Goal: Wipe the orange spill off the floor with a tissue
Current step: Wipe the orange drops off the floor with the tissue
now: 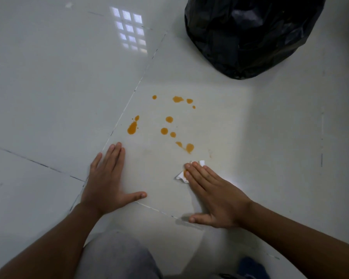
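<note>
Several orange drops of the spill (164, 131) dot a white floor tile (220, 121) in front of me. My right hand (212, 192) lies flat, fingers together, pressing a crumpled white tissue (181, 175) onto the floor just below the nearest drop; the tissue shows orange stains and is mostly hidden under my fingers. My left hand (107, 182) rests flat on the floor to the left, fingers spread, holding nothing, a little below the large left drop (132, 128).
A black plastic rubbish bag (250, 33) stands on the floor at the upper right, beyond the spill. My grey-clad knee (117, 256) is at the bottom centre. Glossy tiles with a window reflection (130, 31) stretch to the left.
</note>
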The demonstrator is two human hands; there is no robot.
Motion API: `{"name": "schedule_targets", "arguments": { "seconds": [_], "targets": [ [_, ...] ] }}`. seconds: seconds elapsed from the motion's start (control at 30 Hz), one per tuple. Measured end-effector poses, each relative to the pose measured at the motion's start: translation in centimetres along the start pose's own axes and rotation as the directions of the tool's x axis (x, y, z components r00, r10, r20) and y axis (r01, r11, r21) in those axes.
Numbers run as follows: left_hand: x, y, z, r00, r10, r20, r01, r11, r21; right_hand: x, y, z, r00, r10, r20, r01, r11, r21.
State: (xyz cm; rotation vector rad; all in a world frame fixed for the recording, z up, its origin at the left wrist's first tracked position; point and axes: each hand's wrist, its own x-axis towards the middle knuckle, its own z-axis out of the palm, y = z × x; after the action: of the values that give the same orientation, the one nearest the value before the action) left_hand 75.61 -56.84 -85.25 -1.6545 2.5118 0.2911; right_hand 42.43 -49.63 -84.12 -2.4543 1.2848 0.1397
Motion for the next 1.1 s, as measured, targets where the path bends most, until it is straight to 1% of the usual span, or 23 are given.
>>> {"name": "schedule_targets", "arguments": {
  "seconds": [0.2, 0.4, 0.57, 0.73, 0.87, 0.97, 1.1],
  "targets": [
    [0.1, 0.2, -0.1, 1.000, 0.000, -0.011, 0.000, 1.000, -0.014, 3.8, -1.2, -0.6, 1.000, 0.011, -0.018, -0.010, 0.999, 0.039],
    [0.1, -0.1, 0.2, 1.000, 0.001, -0.005, -0.001, 1.000, -0.028, 9.5, -1.5, -1.7, 0.992, -0.118, -0.032, 0.119, 0.993, 0.020],
    [0.2, -0.1, 0.3, 1.000, -0.019, -0.018, 0.018, 0.997, -0.069, 12.7, -2.1, -2.1, 0.988, -0.141, -0.059, 0.142, 0.990, 0.008],
    [0.1, -0.3, 0.5, 1.000, -0.011, -0.025, 0.009, 0.996, -0.085, 13.0, -1.8, -2.0, 0.988, -0.137, -0.068, 0.141, 0.988, 0.065],
    [0.0, -0.3, 0.6, 0.999, -0.017, -0.047, 0.012, 0.995, -0.095, 12.4, -0.9, -2.1, 0.981, -0.190, -0.044, 0.193, 0.979, 0.066],
    [0.0, -0.2, 0.7, 0.996, -0.055, -0.063, 0.049, 0.994, -0.094, 12.6, -0.7, -2.3, 0.979, -0.200, -0.036, 0.202, 0.978, 0.046],
    [0.0, -0.1, 0.8, 0.989, -0.123, -0.082, 0.116, 0.989, -0.089, 13.4, -1.1, -2.3, 0.984, -0.175, -0.034, 0.176, 0.984, 0.019]
  ]
}}
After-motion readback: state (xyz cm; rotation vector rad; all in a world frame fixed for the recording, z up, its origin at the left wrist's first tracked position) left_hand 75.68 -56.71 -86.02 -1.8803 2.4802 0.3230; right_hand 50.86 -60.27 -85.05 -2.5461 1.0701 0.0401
